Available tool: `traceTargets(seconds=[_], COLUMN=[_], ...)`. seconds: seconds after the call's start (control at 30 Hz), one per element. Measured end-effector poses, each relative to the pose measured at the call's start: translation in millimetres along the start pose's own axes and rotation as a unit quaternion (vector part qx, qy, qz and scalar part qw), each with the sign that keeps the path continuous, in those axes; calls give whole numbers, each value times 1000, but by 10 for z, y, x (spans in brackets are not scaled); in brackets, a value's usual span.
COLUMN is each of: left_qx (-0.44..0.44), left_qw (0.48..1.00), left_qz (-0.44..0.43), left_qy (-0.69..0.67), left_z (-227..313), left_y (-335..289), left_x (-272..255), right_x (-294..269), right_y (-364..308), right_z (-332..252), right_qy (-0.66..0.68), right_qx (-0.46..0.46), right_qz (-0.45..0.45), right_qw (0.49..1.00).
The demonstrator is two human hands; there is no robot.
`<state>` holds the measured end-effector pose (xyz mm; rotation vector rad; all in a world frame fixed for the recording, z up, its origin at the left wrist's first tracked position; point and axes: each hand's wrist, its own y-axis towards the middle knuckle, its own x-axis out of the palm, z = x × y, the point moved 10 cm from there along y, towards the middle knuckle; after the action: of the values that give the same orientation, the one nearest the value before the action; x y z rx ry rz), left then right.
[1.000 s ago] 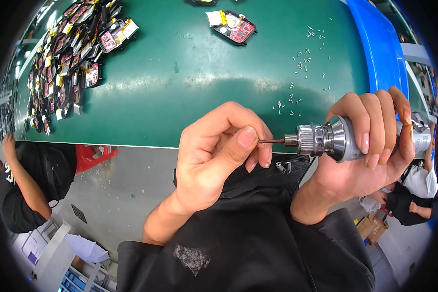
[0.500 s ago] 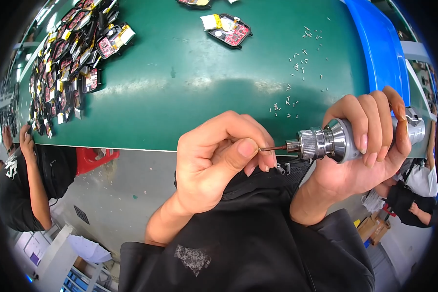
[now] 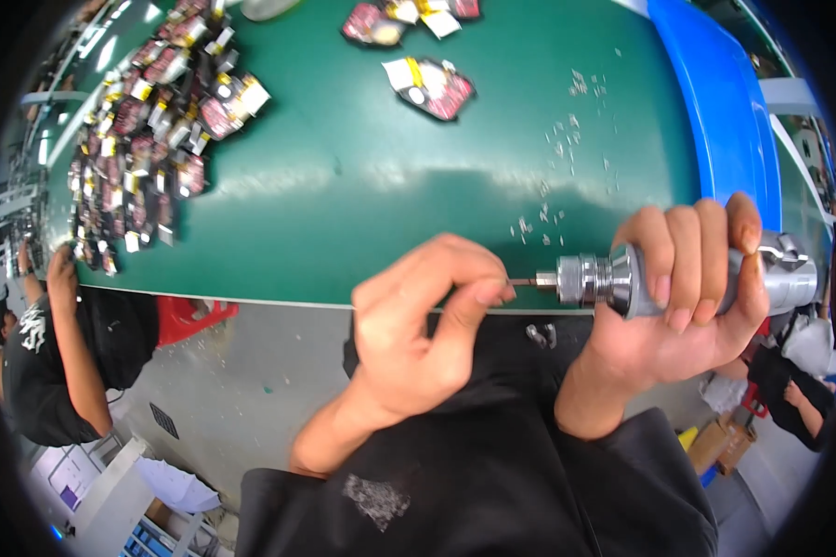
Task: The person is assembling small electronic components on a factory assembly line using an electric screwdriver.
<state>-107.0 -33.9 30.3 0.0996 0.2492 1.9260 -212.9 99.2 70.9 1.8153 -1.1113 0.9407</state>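
Note:
My right hand (image 3: 683, 288) is wrapped round a silver-grey electric screwdriver (image 3: 622, 282), held level just above the table's near edge. Its thin reddish-brown bit (image 3: 524, 281) points left. At the bit's end my left hand (image 3: 418, 320) is closed, thumb and forefinger pinched on the tip. Those fingers hide the very tip, and whether a small screw sits there cannot be made out. Beyond the hands, scattered small silvery screws (image 3: 546, 213) lie on the green table (image 3: 344, 223). An opened black device housing with a red circuit board and a battery (image 3: 441, 90) lies farther back.
A large pile of similar opened devices (image 3: 139, 139) covers the table's left side. More units (image 3: 376, 26) lie at the far middle. A blue bin (image 3: 715, 102) stands at the right. Beside the table at left is another person's arm (image 3: 74, 357), near a red stool (image 3: 190, 318).
The whole view has shifted, so the table and its contents appear slightly lower. Both hands sit a little lower in the picture, the left still pinching the bit's tip, the right still gripping the screwdriver.

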Motion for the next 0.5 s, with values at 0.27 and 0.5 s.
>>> traceTargets(seconds=[0.27,0.5], left_qx=[-31,51], left_qw=[998,985], left_qz=[-48,-39], left_qy=[18,161], left_z=[2,391], left_y=[-48,338], left_x=[158,4], right_x=[-239,-483], right_y=[-112,-110], right_z=[-62,-154], right_qy=[18,35], right_qx=[-5,-23], right_qz=[79,132], right_qw=[997,990])
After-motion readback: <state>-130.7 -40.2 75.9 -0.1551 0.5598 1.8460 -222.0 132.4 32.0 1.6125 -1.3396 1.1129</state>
